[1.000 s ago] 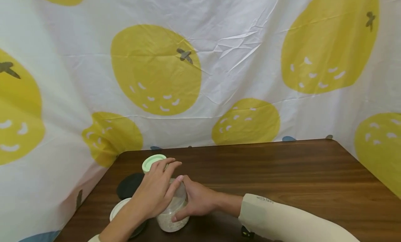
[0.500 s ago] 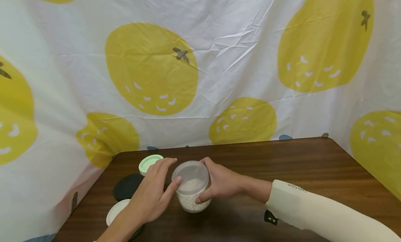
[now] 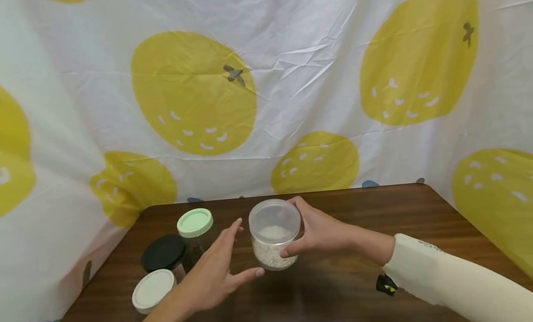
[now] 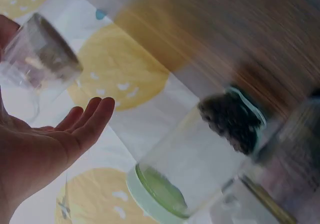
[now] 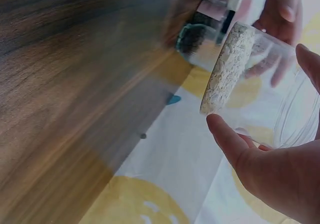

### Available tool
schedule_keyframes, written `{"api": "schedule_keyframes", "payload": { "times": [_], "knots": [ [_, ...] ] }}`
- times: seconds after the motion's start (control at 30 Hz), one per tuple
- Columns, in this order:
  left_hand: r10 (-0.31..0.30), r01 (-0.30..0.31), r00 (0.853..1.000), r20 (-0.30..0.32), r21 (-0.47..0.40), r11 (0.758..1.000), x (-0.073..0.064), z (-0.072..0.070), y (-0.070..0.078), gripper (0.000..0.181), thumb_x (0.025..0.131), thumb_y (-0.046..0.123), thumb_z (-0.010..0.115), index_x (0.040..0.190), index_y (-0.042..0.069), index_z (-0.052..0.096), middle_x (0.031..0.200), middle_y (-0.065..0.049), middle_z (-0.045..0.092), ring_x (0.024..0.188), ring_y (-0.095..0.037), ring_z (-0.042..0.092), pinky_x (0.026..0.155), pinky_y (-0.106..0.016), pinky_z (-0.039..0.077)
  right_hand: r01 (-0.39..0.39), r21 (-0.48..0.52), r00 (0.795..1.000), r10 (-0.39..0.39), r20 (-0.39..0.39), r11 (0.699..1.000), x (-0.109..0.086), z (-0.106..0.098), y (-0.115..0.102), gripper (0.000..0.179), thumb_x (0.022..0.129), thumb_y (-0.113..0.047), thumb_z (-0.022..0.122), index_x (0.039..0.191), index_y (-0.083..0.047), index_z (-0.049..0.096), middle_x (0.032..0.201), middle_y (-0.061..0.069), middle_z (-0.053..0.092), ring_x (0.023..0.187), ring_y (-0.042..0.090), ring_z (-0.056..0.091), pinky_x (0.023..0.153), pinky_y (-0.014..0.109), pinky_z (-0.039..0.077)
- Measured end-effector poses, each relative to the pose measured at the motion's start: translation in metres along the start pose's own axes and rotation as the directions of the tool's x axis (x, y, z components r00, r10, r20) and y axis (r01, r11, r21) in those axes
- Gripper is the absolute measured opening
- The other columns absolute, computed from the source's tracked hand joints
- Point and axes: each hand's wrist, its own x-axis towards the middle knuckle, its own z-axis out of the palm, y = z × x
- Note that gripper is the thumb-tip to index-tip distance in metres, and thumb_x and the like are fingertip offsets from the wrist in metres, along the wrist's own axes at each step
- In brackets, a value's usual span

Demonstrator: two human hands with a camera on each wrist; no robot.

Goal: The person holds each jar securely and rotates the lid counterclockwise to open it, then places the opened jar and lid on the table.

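Observation:
My right hand [image 3: 320, 227] grips a clear round jar [image 3: 272, 253] from its right side, thumb across the front. Pale flakes, like oats, fill its lower part; the right wrist view shows the flakes [image 5: 230, 66] banked against the base. The jar is held up off the table. To its left my left hand [image 3: 212, 280] is spread with straight fingers, apart from the jar and holding nothing. Just beyond that hand stands a jar with a pale green lid [image 3: 195, 222]; the left wrist view shows dark pieces [image 4: 232, 119] at its bottom.
A black-lidded jar [image 3: 164, 253] and a white-lidded jar [image 3: 154, 289] stand at the left of the brown wooden table [image 3: 374, 220], partly behind my left forearm. A white cloth with yellow fruit print [image 3: 316, 160] hangs behind the table's back edge.
My right hand has carried the flake jar up and to the right, away from the other jars. The left hand has come off the jar, its thumb and fingers now spread wider.

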Motion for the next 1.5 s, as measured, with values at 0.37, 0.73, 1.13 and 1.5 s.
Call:
{"api": "schedule_keyframes", "payload": {
  "times": [0.37, 0.73, 1.13, 1.5],
  "knots": [
    [0.048, -0.057, 0.998, -0.034, -0.358, 0.932, 0.013, 0.03, 0.013, 0.114, 0.068, 0.053, 0.091, 0.155, 0.025, 0.023, 0.139, 0.005, 0.053, 0.122, -0.011, 0.056, 0.1, -0.037, 0.048, 0.053, 0.161, 0.998, -0.059, 0.034, 0.986, -0.01, 0.007, -0.012, 0.086, 0.076, -0.027, 0.091, 0.139, -0.009, 0.034, 0.136, 0.011, 0.05, 0.12, 0.028, 0.056, 0.091, 0.035, 0.055],
    [-0.026, -0.02, 0.995, -0.098, -0.443, 0.897, 0.015, 0.048, 0.018, 0.105, 0.065, 0.041, 0.096, 0.147, 0.017, 0.034, 0.13, 0.002, 0.059, 0.113, -0.014, 0.059, 0.096, -0.033, 0.049, 0.042, 0.109, 0.999, -0.045, 0.024, 0.993, -0.014, 0.006, -0.011, 0.087, 0.076, -0.031, 0.091, 0.139, -0.01, 0.035, 0.135, 0.01, 0.052, 0.117, 0.026, 0.058, 0.091, 0.036, 0.055],
    [-0.084, -0.019, 0.986, -0.144, -0.601, 0.799, 0.017, 0.059, 0.025, 0.098, 0.063, 0.027, 0.097, 0.142, 0.015, 0.04, 0.128, -0.007, 0.058, 0.109, -0.02, 0.058, 0.089, -0.029, 0.05, 0.029, 0.051, 0.998, -0.032, 0.051, 0.998, -0.017, 0.004, -0.014, 0.103, 0.077, -0.038, 0.089, 0.151, -0.014, 0.021, 0.144, 0.009, 0.044, 0.123, 0.024, 0.053, 0.099, 0.036, 0.048],
    [-0.09, -0.001, 0.99, -0.108, -0.642, 0.767, 0.021, 0.066, 0.032, 0.094, 0.068, 0.022, 0.095, 0.141, 0.015, 0.037, 0.13, -0.01, 0.056, 0.106, -0.022, 0.06, 0.086, -0.03, 0.053, 0.092, -0.563, 0.99, -0.139, -0.04, 0.821, -0.003, -0.009, -0.046, 0.086, 0.092, -0.074, 0.052, 0.157, -0.022, 0.031, 0.155, 0.0, 0.035, 0.139, 0.023, 0.038, 0.11, 0.048, 0.04]
  ]
}}
